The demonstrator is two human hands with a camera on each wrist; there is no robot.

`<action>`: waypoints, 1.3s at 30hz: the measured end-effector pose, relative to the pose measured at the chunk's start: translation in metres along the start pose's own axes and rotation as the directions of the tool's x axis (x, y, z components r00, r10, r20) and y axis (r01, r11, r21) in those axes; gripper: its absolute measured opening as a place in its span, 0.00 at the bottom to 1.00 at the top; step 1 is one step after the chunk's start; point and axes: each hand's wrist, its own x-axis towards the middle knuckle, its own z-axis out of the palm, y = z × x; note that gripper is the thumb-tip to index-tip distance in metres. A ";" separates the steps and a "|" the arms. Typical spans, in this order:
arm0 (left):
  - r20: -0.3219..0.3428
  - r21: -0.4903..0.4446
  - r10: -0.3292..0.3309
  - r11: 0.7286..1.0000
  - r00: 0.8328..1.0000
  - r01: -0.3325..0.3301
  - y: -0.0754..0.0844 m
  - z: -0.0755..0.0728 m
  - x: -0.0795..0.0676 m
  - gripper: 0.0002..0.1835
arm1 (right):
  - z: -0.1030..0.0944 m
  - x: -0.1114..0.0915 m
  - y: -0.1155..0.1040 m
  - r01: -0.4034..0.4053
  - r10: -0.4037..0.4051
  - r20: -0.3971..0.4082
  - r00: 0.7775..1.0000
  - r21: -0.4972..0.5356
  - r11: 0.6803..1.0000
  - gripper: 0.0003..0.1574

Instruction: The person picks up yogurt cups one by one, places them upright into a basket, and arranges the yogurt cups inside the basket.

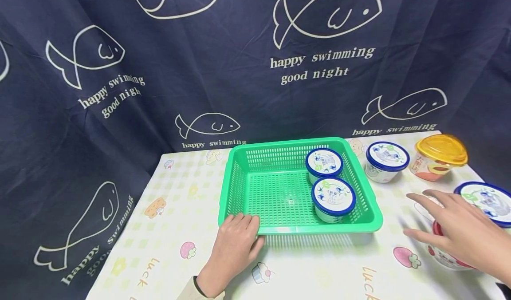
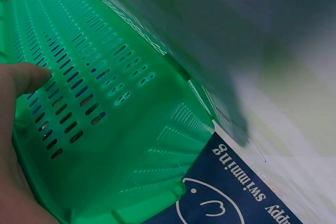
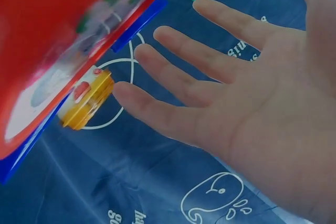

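Holding the slotted plastic basket [image 1: 304,230] is the left grip [image 1: 235,246]

Backed by a navy curtain [image 1: 239,69] printed with white fish [image 1: 328,10] and "happy swimming good night" lettering [image 1: 322,65]; spread below with a pale checked tablecloth [image 1: 315,269] patterned with strawberries [image 1: 188,250] and cupcakes [image 1: 261,273].

Green slotted basket [image 1: 303,230], upright, two blue-lidded tubs [image 1: 333,196] inside, red-lidded tub [image 1: 442,256] apart, partly hidden
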 end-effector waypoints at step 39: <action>-0.003 -0.008 0.004 1.000 1.000 -0.004 -0.001 0.001 0.001 0.14 | 0.015 -0.022 0.034 -0.139 0.146 0.174 0.974 -0.049 0.989 0.56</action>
